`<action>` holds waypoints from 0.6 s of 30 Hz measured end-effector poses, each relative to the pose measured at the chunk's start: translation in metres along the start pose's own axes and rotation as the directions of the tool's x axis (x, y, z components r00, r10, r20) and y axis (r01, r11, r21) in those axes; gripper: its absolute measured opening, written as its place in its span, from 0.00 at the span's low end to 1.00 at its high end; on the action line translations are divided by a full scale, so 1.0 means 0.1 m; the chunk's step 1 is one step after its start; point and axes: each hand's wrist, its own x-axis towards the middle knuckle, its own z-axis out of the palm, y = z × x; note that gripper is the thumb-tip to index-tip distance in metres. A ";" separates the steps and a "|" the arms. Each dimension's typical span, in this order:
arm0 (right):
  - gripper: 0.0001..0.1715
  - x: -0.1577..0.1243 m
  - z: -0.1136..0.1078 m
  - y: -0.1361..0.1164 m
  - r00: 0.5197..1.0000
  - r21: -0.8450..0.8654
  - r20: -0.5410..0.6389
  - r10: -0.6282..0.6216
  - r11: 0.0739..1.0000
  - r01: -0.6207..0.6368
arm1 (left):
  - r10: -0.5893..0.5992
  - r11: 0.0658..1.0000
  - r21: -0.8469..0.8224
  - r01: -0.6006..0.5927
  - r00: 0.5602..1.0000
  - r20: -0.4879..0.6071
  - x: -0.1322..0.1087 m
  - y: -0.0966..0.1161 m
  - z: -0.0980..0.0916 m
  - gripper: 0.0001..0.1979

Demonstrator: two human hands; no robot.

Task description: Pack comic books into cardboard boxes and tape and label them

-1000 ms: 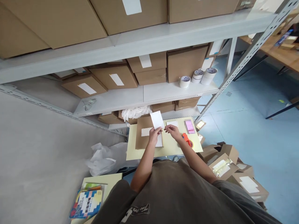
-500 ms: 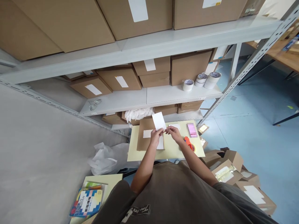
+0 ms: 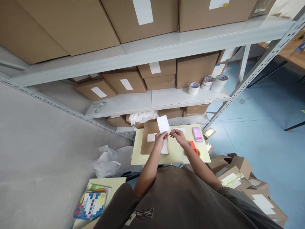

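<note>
My left hand [image 3: 161, 140] grips a white label [image 3: 163, 124] by its lower edge and holds it above the table. At the label's lower right corner, my right hand [image 3: 179, 137] has its fingertips pinched together; the exact hold is too small to see. Below my left hand lies a flat cardboard box [image 3: 145, 148] bearing white labels, partly hidden by my hand and forearm. An orange tape dispenser [image 3: 193, 146] rests on the table beside my right forearm.
A pale yellow table [image 3: 176, 159] carries these things and a blurred pink item [image 3: 197, 134]. Behind it rises a grey shelf rack [image 3: 166, 95] with boxes and white tape rolls [image 3: 193, 88]. Cardboard boxes [image 3: 238, 168] lie on the floor at right, plastic wrap [image 3: 107, 162] at left.
The view has shifted slightly, moving the scene a little to the right. Both hands keep nearly the same pose at the white label.
</note>
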 end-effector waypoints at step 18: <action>0.18 -0.01 -0.03 -0.03 0.999 0.010 0.020 -0.025 1.000 0.024 | 0.001 1.000 0.023 -0.001 1.000 -0.018 -0.04 0.00 0.06 0.22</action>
